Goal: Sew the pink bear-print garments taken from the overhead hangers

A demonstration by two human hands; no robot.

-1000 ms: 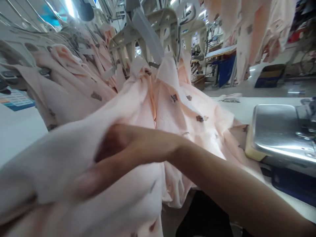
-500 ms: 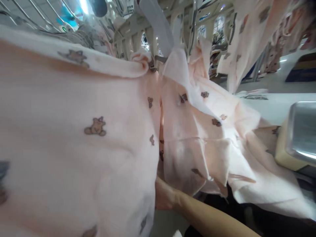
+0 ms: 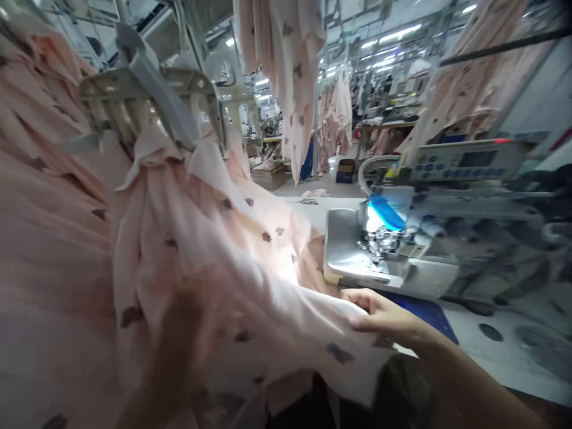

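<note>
A pale pink garment (image 3: 214, 256) printed with small brown figures hangs from a clip hanger (image 3: 147, 101) and drapes down toward the table. My right hand (image 3: 379, 316) pinches the cloth's lower edge just in front of the sewing machine's metal plate (image 3: 346, 250). My left hand (image 3: 179, 351) is a blurred shape behind or under the thin cloth at the lower left; its fingers are smeared by motion.
A sewing machine (image 3: 429, 238) with a lit needle area and a control panel (image 3: 460, 162) stands on the white table (image 3: 491, 351) at the right. More pink garments hang at the left (image 3: 40, 179) and overhead (image 3: 286, 71). Further workstations and boxes lie behind.
The view has swung right, bringing the sewing machine into sight. My right hand has come out from under the cloth and now grips its edge near the machine plate.
</note>
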